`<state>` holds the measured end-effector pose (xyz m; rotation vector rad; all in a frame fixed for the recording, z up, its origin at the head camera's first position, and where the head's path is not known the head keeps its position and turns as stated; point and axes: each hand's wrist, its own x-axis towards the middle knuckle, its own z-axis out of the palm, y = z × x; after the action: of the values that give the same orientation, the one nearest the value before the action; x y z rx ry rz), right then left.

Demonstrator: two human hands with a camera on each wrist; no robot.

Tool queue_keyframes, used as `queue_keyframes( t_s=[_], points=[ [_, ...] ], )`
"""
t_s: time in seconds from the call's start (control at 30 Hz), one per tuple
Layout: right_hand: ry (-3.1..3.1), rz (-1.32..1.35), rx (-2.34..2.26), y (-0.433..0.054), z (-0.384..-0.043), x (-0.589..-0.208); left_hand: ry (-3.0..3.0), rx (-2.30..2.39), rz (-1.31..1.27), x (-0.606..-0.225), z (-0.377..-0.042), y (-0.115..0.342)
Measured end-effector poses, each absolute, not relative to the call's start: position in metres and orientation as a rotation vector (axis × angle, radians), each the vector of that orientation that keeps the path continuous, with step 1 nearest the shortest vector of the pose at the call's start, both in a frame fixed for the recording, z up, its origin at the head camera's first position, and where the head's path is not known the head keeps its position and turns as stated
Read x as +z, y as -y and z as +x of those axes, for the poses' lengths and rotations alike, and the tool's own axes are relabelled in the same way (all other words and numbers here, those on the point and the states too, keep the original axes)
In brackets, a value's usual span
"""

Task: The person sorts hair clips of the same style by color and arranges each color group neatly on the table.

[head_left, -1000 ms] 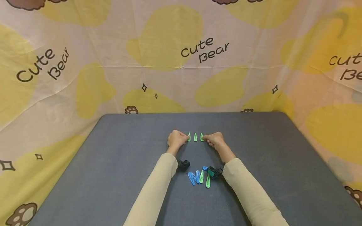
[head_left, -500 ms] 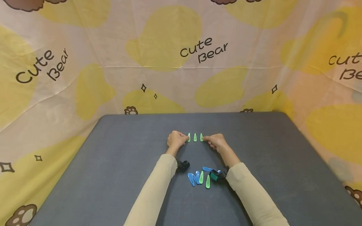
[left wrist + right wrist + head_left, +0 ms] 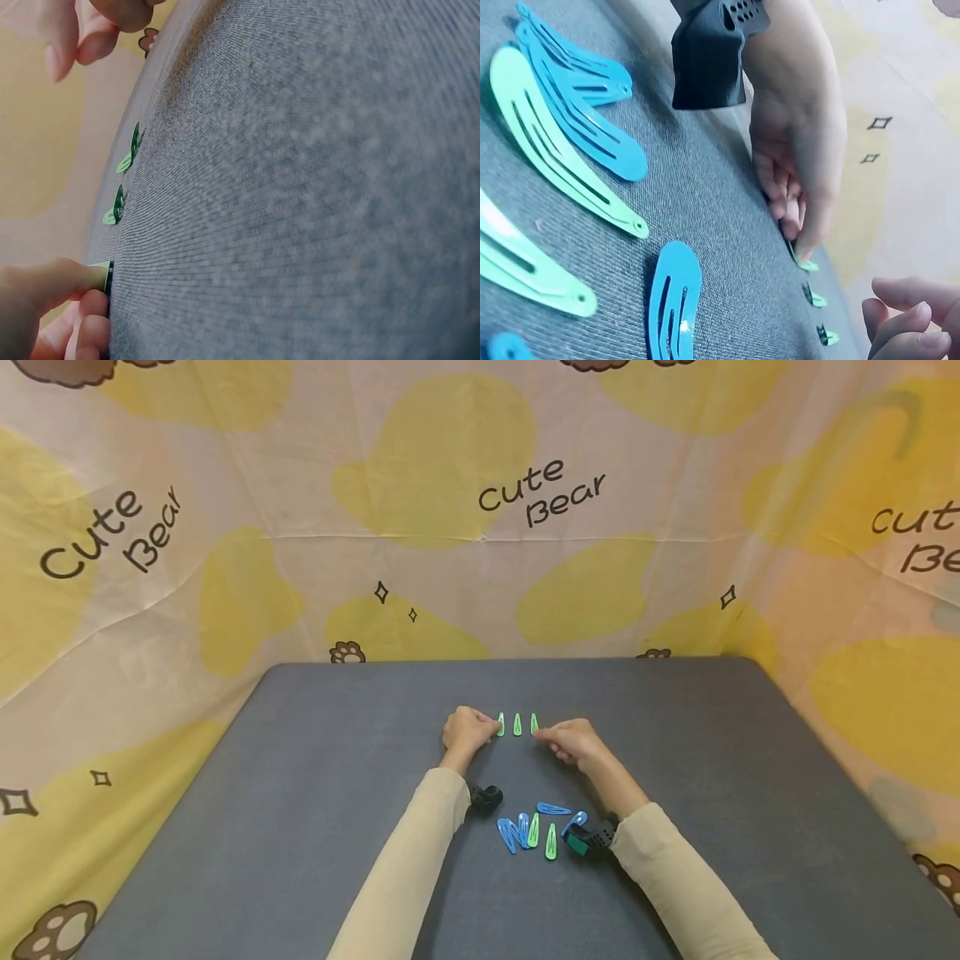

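Three green hair clips stand in a row near the far side of the table. My left hand (image 3: 467, 731) pinches the leftmost green hair clip (image 3: 107, 276) between thumb and fingers, its end touching the cloth. The middle green hair clip (image 3: 517, 725) lies untouched. Beside the rightmost green hair clip (image 3: 534, 722) is my right hand (image 3: 573, 742); the left wrist view shows its loosely bent fingers (image 3: 60, 37) above the surface, apart from the clips and holding nothing.
Closer to me lie loose clips: a blue clip (image 3: 553, 808), a green clip (image 3: 551, 842) and several others. The right wrist camera (image 3: 592, 837) partly covers another blue clip (image 3: 578, 818). A patterned cloth (image 3: 442, 468) hangs behind the grey table (image 3: 337, 777).
My right hand has drawn slightly back from the rightmost green hair clip, its forearm shifting right and toward me, uncovering more blue clips. The left hand stays put on its hair clip.
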<state>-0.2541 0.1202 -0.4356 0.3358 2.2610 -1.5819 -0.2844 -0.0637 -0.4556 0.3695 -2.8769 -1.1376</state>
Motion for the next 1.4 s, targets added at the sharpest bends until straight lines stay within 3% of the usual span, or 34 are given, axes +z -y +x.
queue_keyframes(
  t_s=[1.4],
  points=[
    [-2.262, 0.027, -1.553, -0.132, -0.21, -0.427, 2.874, -1.129, 0.363, -0.456, -0.284, 0.063]
  ],
)
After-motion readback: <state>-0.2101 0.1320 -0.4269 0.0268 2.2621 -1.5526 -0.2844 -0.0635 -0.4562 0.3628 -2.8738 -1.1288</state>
